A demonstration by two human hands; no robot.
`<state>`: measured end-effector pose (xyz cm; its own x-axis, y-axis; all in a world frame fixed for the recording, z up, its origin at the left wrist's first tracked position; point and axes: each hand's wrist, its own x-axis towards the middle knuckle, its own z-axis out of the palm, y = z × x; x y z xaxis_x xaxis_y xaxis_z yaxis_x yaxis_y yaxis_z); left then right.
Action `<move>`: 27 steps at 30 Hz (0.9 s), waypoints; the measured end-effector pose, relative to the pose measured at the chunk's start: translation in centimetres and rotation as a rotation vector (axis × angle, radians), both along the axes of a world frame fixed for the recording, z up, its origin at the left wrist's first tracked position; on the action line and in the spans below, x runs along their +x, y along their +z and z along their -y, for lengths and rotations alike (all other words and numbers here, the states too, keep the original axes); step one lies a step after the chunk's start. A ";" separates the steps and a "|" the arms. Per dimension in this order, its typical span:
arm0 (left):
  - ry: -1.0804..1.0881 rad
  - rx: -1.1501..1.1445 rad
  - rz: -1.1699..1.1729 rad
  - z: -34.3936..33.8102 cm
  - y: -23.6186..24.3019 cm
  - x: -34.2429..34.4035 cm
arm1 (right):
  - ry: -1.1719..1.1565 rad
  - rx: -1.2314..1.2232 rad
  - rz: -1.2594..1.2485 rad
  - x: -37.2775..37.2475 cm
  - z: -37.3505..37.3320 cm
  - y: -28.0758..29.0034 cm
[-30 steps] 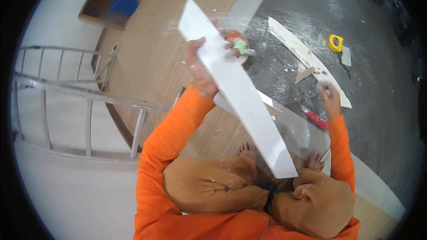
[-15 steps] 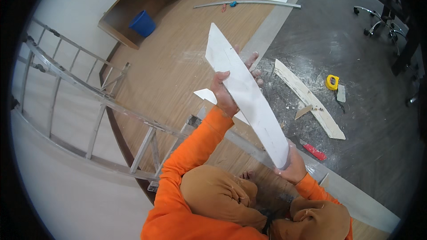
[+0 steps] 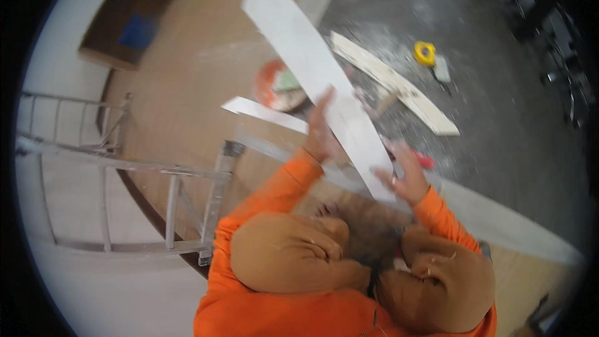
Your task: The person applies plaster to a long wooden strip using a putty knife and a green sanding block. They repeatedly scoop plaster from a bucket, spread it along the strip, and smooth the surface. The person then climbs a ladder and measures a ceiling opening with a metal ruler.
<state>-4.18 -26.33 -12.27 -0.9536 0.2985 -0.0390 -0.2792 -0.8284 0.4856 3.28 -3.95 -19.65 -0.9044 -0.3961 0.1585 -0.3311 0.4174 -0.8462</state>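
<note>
A long white board (image 3: 293, 37) with an angled top end slants across the middle of the view, blurred by motion. My left hand (image 3: 321, 128) grips its left edge at mid-length. My right hand (image 3: 402, 175) is closed on its lower end. Behind the board sit a round orange container (image 3: 268, 87) with a light green item inside and a second white strip (image 3: 262, 112). A cream strip (image 3: 437, 115) with crumbs and a small offcut (image 3: 387, 103) lies on the dusty grey floor, and a red-handled tool (image 3: 424, 161) is partly hidden beside my right hand.
An aluminium ladder (image 3: 171, 206) lies along the left wall. A yellow tape measure (image 3: 424, 53) lies on the grey floor. A blue bin (image 3: 134, 31) stands by a wooden cabinet (image 3: 100, 43). Chairs with wheeled metal bases (image 3: 555, 78) are at the upper right.
My right hand has left the floor area and taken hold of the board's lower end. Since half a second ago the board has shifted up and left in view, as has the background.
</note>
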 end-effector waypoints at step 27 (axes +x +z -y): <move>0.334 -0.001 -0.145 17.2 -11.5 -3.5 | -0.843 0.682 0.136 15.2 -11.3 -25.8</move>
